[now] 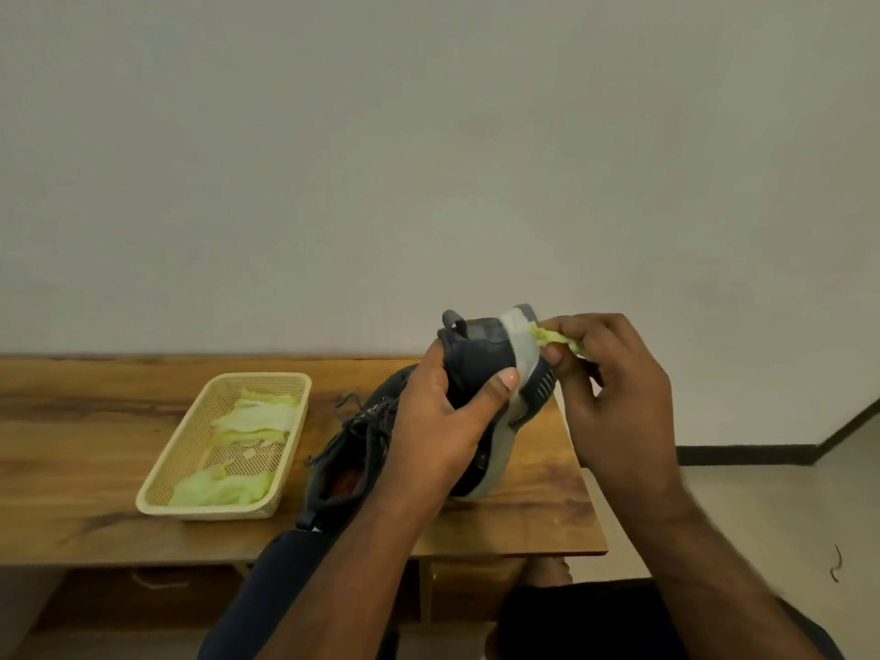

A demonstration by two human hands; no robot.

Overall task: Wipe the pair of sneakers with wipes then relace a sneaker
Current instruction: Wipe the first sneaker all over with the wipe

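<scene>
Wood-grain table (71, 493) fills the left and centre of my view, running along a plain pale wall (428, 135). On its left part sits a cream perforated plastic basket (162, 473), rectangular and set at a slight angle; inside it I see several pale green wipes (257, 416), crumpled and spread along its floor. Just right of the basket, a dark sneaker (347, 450) lies flat on the table, its loose laces (352, 412) trailing toward the basket and an orange-red lining showing in its opening. Above and partly in front of it, my left hand (443, 421) grasps a second dark sneaker (481, 369) around its heel area, thumb laid across the upper and the tip touching the light sole; this shoe is raised on end, heel loop uppermost and pale sole (519, 345) facing right, its lower end by the table surface. Right of the sole, my right hand (614, 369) pinches a bunched green wipe (562, 338) between thumb and curled fingers, the wipe pressed against the upper edge of the sole. Farther right, I see light floor (762, 507) with a dark skirting strip (747, 454) along the wall base.
</scene>
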